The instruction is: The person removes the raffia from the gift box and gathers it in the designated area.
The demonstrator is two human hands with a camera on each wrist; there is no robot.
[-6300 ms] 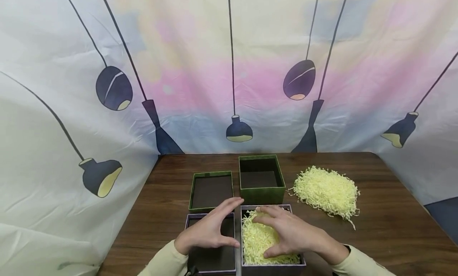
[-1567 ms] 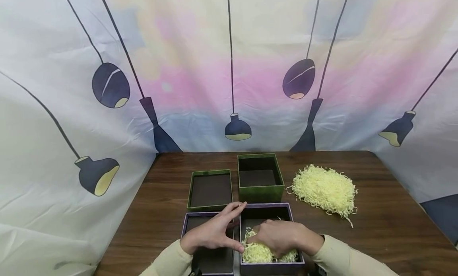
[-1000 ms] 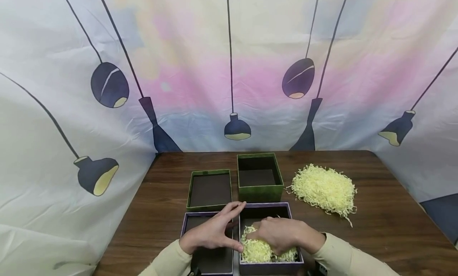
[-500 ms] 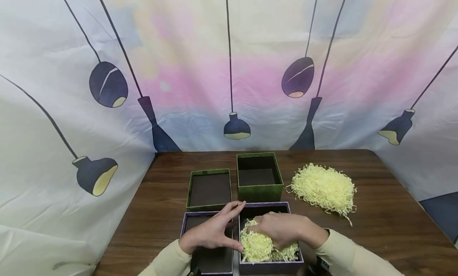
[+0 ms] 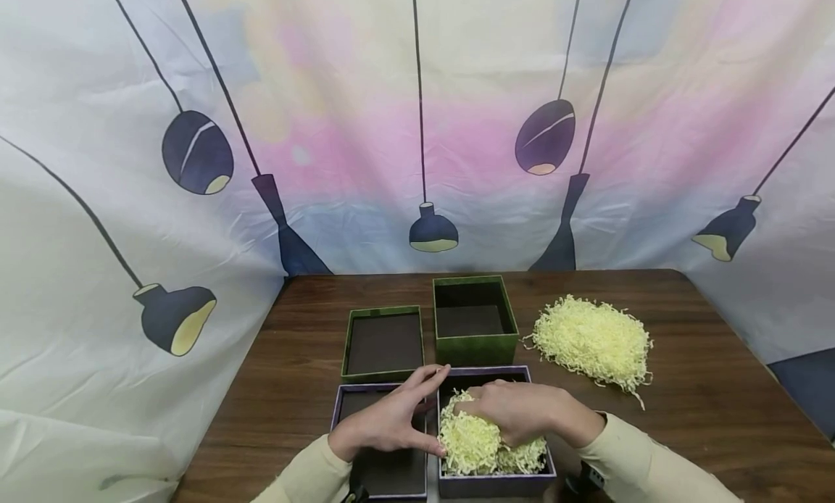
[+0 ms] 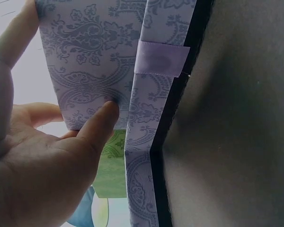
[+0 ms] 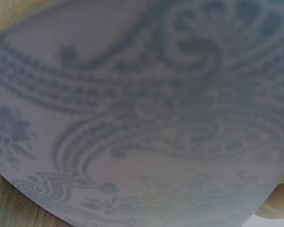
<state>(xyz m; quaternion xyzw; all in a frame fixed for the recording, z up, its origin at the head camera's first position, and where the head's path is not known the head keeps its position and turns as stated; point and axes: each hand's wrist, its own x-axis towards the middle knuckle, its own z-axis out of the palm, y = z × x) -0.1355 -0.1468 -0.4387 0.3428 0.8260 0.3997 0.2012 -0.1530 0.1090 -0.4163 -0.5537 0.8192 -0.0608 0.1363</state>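
Note:
In the head view, a patterned purple box (image 5: 496, 484) at the near middle holds pale yellow shredded paper (image 5: 471, 441), heaped toward its near end. My right hand (image 5: 525, 409) reaches inside and grips a bunch of it, fingertips buried in the strands. Spread wide, my left hand (image 5: 391, 420) stands at the box's left side, thumb at the rim. The left wrist view has its fingers against the outer wall (image 6: 85, 85). Filling most of the right wrist view is the box's patterned side (image 7: 132, 156), with a sliver of my hand at the right edge.
The purple lid (image 5: 391, 477) lies inside-up under my left forearm. Behind stand an empty green box (image 5: 476, 351) and its lid (image 5: 385, 340). A loose pile of shredded paper (image 5: 593, 340) is on the wooden table (image 5: 685, 409) at the right.
Earlier both hands hovered over a box filled evenly with paper. My right hand has since dug in, and now it and the gripped paper have risen slightly. My left hand stays in place.

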